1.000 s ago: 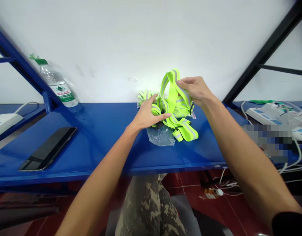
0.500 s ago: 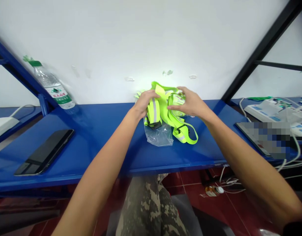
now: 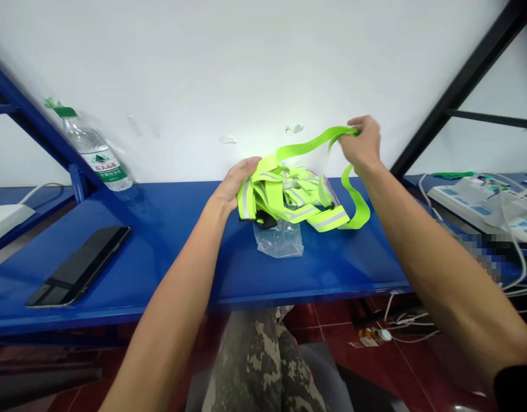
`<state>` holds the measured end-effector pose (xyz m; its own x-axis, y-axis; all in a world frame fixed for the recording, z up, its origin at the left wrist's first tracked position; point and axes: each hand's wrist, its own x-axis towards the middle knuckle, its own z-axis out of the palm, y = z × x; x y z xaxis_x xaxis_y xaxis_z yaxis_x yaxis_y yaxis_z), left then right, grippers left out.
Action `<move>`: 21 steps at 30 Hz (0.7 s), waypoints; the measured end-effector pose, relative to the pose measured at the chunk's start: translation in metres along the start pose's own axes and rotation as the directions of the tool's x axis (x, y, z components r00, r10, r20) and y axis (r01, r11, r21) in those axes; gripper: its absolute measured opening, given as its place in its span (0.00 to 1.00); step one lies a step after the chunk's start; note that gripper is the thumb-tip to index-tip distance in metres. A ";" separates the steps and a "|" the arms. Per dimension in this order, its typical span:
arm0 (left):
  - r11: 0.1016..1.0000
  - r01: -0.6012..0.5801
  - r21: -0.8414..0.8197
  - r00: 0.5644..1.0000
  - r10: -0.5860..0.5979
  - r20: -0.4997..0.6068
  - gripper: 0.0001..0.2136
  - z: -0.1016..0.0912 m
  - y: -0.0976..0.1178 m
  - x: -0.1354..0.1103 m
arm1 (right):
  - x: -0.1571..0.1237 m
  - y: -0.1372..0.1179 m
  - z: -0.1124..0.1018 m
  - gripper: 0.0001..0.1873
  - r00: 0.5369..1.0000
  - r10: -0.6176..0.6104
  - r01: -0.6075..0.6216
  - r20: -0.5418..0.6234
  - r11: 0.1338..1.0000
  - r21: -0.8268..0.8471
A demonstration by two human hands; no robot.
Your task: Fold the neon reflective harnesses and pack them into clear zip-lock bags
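Observation:
A tangle of neon yellow-green reflective straps (image 3: 295,197) with grey stripes lies at the back of the blue shelf (image 3: 169,246), over a clear plastic bag (image 3: 280,240). My left hand (image 3: 233,183) grips the left end of the bundle, fingers curled round it. My right hand (image 3: 363,143) is raised above the shelf to the right, closed on one strap, which stretches from the bundle up to my fist and loops down below it.
A water bottle (image 3: 94,151) leans against the blue frame at the back left. A black phone (image 3: 76,266) lies on the shelf's left part. Power strips and white cables (image 3: 482,203) crowd the right end. A black post (image 3: 456,86) slants up at the right.
My right hand has taken one strap and pulled it up and to the right, away from the bundle. My left hand stays on the bundle's left end.

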<state>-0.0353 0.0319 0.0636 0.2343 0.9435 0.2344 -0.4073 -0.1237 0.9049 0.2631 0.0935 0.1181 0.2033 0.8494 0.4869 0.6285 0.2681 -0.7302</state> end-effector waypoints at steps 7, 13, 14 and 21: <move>0.995 -0.026 -0.101 0.999 0.030 0.034 0.18 0.007 -0.001 0.004 | -0.082 -0.048 0.022 0.24 0.905 -0.323 0.324 0.278 0.945 0.041; 0.999 0.003 -0.042 0.974 -0.013 -0.226 0.21 0.004 -0.001 0.005 | -0.087 -0.049 0.026 0.11 0.909 -0.091 -0.001 0.407 0.976 0.220; 1.000 -0.004 -0.020 0.951 -0.003 -0.308 0.18 0.001 -0.003 0.008 | -0.079 -0.047 0.024 0.11 0.935 -0.041 -0.068 0.352 0.954 0.291; 0.896 0.121 0.427 0.686 0.235 -0.688 0.17 -0.025 -0.014 0.015 | -0.030 -0.029 0.013 0.19 0.959 0.169 -0.252 0.229 0.876 0.412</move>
<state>-0.0484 0.0555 0.0457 -0.5427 0.8300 0.1289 0.0403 -0.1276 0.9910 0.2288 0.0663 0.1189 0.1295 0.9636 0.2339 0.1897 0.2075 -0.9597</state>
